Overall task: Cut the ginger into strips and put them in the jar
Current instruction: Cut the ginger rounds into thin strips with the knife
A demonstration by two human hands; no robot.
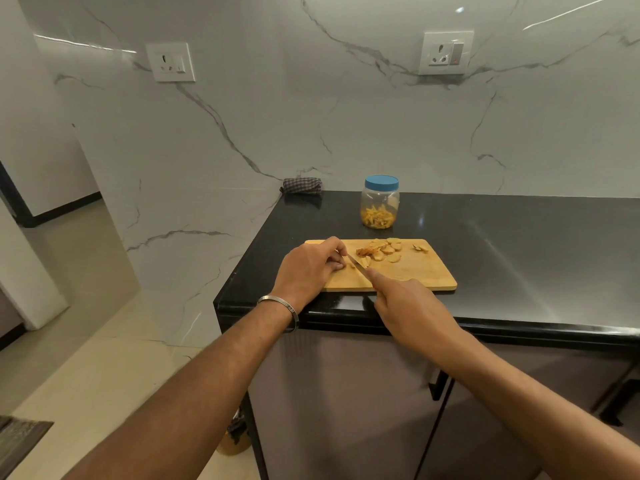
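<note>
Right hand (412,306) grips knife (356,264) over tan ginger slices (381,250).

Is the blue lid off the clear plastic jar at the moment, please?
No, the blue lid sits closed on top of the clear plastic jar, which stands behind the wooden cutting board.

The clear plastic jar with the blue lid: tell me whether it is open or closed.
Closed: the clear plastic jar stands upright with its blue lid on top.
</note>
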